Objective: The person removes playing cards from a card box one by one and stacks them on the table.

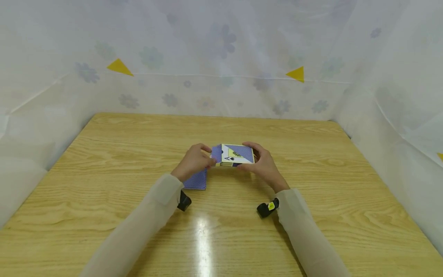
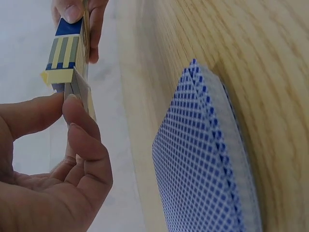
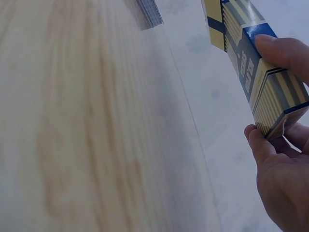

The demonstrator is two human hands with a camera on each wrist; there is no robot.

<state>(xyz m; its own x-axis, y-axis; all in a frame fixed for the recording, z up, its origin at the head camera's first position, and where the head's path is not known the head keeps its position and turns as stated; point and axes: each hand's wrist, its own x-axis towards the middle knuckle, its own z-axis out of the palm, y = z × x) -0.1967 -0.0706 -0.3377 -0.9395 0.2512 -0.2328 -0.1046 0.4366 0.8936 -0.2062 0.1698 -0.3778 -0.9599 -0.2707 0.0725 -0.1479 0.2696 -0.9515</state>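
A playing card box with an ace of spades on its face is held up over the table, tilted, its end flap hanging out at the left. My right hand grips its right end, thumb on the near side and fingers behind. A few blue-backed cards stick out of the box's left end. My left hand pinches these cards between thumb and index finger, its other fingers curled in the left wrist view. Below the left hand a stack of blue-checked cards lies on the table, partly hidden by that hand in the head view.
The wooden table reaches back to a white flowered curtain, which also hangs at both sides. Yellow triangles mark the curtain. A black strap camera sits at the right wrist, with another at the left.
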